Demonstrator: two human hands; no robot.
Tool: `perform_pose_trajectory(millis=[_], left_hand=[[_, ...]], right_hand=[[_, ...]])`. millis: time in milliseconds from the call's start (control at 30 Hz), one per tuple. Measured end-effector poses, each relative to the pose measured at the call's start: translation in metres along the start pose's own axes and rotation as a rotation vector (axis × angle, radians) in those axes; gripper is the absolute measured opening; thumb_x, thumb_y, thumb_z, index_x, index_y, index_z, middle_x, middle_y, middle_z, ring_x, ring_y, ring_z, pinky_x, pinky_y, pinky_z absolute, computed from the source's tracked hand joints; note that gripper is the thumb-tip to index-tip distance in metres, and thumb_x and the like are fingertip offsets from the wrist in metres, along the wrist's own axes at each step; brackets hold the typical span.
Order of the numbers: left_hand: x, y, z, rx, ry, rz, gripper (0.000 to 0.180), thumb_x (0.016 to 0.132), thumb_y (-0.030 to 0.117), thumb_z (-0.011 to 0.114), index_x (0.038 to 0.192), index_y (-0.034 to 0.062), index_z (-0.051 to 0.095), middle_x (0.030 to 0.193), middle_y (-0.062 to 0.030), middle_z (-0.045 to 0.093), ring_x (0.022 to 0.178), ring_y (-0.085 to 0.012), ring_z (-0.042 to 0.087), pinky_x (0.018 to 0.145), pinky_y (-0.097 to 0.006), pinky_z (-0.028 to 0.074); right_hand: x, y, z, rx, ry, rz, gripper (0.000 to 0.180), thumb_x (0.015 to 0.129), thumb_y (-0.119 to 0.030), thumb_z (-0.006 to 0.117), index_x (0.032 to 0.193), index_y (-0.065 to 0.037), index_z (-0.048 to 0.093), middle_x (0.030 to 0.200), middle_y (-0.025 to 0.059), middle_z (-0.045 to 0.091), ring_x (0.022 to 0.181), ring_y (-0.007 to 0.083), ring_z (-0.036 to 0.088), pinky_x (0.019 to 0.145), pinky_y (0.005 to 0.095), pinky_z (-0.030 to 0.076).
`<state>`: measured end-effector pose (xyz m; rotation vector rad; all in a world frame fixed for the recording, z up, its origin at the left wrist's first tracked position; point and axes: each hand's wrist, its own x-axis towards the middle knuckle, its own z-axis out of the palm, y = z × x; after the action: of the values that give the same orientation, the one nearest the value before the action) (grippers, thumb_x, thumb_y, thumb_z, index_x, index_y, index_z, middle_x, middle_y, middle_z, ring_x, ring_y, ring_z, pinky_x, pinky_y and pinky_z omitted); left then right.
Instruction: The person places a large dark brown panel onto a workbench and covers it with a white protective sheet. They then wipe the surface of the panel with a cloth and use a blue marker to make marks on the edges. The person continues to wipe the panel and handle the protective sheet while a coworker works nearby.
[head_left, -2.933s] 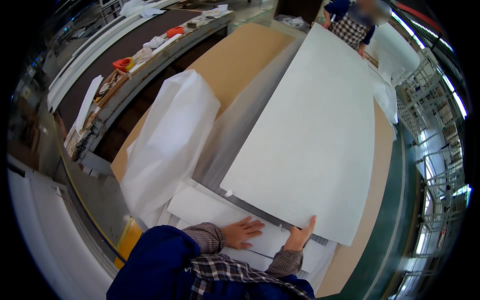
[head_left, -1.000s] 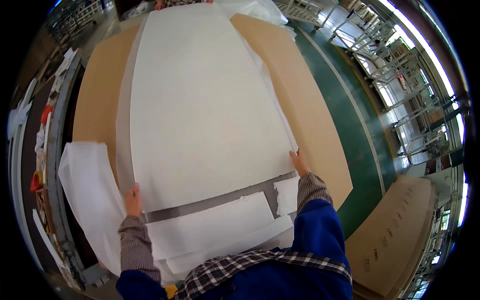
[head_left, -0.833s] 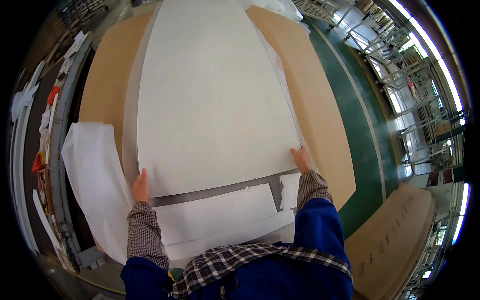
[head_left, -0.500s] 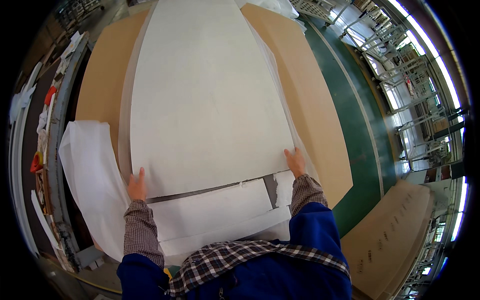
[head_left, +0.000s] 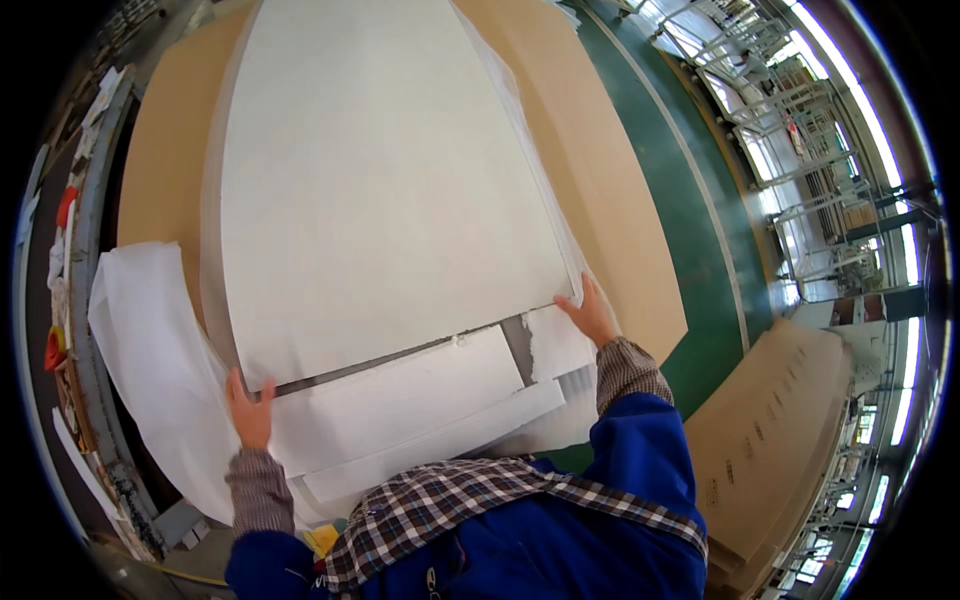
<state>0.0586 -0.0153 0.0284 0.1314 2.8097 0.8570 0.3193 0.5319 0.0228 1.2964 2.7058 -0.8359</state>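
Observation:
A large off-white flat panel (head_left: 390, 190) lies lengthwise in front of me on a thin white sheet. My left hand (head_left: 251, 415) is at its near left corner, thumb and fingers spread apart. Around the near right corner sits my right hand (head_left: 592, 312), its thumb stretched toward the panel's edge and its fingers apart. Both hands touch or nearly touch the corners; neither is closed round the panel. Below the panel's near edge are a white strip (head_left: 400, 395), a torn white piece (head_left: 556, 342) and a dark grey surface showing between them.
Brown board (head_left: 610, 220) extends beyond the panel on both sides. White translucent wrapping (head_left: 150, 350) hangs at the left, beside a bench (head_left: 90, 270) holding tape rolls and scraps. At the right are green floor (head_left: 690, 190), wheeled racks (head_left: 790, 150) and a leaning brown cardboard stack (head_left: 760, 440).
The panel and surroundings have shifted left in view. My left hand has moved to just below the near left corner, its fingers spreading; my right hand has opened at the other corner.

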Motion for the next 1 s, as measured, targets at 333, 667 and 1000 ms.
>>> perform_pose_trajectory(millis=[333, 667, 1000], left_hand=[[-0.165, -0.012, -0.003, 0.405, -0.145, 0.24, 0.121, 0.048, 0.073, 0.069, 0.138, 0.0058, 0.026, 0.144, -0.0284, 0.0, 0.133, -0.0448, 0.005, 0.104, -0.058, 0.01], [-0.176, -0.032, -0.002, 0.263, 0.028, 0.281, 0.11, 0.055, 0.067, 0.071, 0.136, 0.0054, 0.03, 0.144, -0.0304, 0.0, 0.133, -0.0447, 0.006, 0.103, -0.059, 0.012], [-0.191, -0.042, 0.004, 0.155, -0.05, 0.161, 0.08, 0.066, 0.034, 0.076, 0.13, 0.0005, 0.04, 0.143, -0.0295, 0.005, 0.13, -0.0427, 0.022, 0.102, -0.046, 0.028]], right_hand=[[-0.081, 0.009, 0.017, 0.063, -0.036, 0.188, 0.11, 0.064, -0.049, 0.076, 0.137, 0.008, 0.016, 0.138, 0.0278, 0.026, 0.129, 0.036, 0.028, 0.105, 0.0389, 0.028], [-0.128, -0.014, 0.033, 0.008, 0.389, -0.011, 0.085, 0.076, -0.037, 0.07, 0.136, 0.004, 0.026, 0.138, 0.0275, 0.028, 0.128, 0.0395, 0.028, 0.105, 0.041, 0.027], [-0.216, -0.116, 0.105, -0.243, -0.121, -0.886, 0.086, 0.068, -0.06, 0.064, 0.137, -0.017, 0.036, 0.146, 0.0197, 0.016, 0.135, 0.0358, 0.015, 0.104, 0.0596, 0.008]])
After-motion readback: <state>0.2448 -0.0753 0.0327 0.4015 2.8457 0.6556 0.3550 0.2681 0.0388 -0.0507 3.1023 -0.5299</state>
